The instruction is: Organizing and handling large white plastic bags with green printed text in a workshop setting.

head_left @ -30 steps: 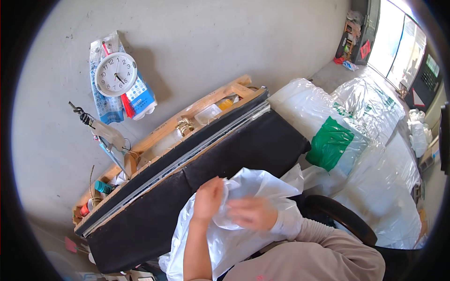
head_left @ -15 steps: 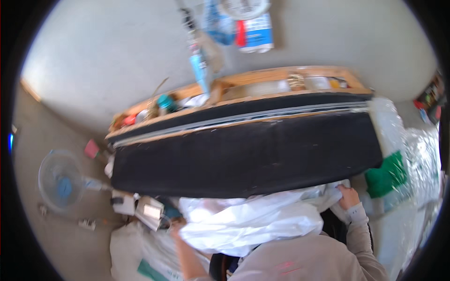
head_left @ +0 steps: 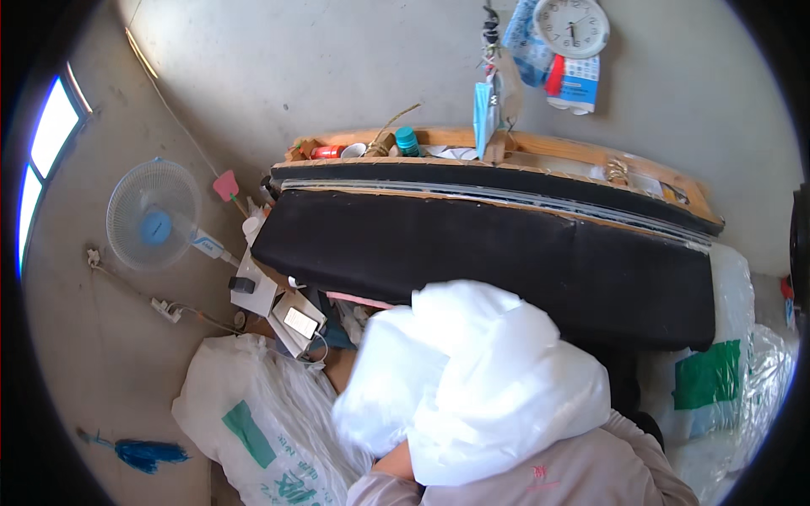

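Observation:
A big crumpled white plastic bag (head_left: 481, 379) is bunched up in front of my chest and fills the lower middle of the view. Only a strip of my left hand (head_left: 395, 460) and wrist shows under the bag's lower left edge, pressed against it, with the fingers buried in the plastic. My right hand is hidden behind the bag. My beige sleeves come in from the bottom edge. Just beyond the bag lies a long black padded board (head_left: 506, 253).
A wooden shelf (head_left: 557, 150) with small items runs behind the black board, and a clock (head_left: 572, 25) hangs on the wall. A floor fan (head_left: 153, 226) stands at left. Filled white sacks sit at lower left (head_left: 253, 422) and at right (head_left: 717, 379). Small boxes (head_left: 291, 316) lie near the board's left end.
My head has swung from right to left, bringing the fan and left sack into view. The bag has gone from spread between both hands to bunched up high, now covering them.

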Available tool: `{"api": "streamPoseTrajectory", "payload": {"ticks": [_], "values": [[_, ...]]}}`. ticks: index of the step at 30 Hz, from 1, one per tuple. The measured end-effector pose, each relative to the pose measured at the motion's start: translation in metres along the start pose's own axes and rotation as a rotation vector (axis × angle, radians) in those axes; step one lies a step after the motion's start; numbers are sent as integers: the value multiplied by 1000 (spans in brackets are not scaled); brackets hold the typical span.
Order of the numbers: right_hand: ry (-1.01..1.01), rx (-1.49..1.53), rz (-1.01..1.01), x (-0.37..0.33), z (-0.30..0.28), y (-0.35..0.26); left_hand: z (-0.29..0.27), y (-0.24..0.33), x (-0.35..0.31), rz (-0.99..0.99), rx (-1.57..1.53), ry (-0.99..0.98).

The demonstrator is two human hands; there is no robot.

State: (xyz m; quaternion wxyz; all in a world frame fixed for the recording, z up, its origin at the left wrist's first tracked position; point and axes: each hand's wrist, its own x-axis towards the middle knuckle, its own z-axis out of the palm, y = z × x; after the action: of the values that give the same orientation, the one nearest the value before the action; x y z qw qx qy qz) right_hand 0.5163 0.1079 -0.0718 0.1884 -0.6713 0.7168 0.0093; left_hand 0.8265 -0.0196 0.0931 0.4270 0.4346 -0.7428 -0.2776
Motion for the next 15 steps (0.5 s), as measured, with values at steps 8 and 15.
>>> {"api": "streamPoseTrajectory", "payload": {"ticks": [8,15], "values": [[116,-133,403,-130,-106,220,193,152,81,506,-51,-946],[162,-227,931,-431,-191,318,251,233,-23,177,-1159,-1293]]}}
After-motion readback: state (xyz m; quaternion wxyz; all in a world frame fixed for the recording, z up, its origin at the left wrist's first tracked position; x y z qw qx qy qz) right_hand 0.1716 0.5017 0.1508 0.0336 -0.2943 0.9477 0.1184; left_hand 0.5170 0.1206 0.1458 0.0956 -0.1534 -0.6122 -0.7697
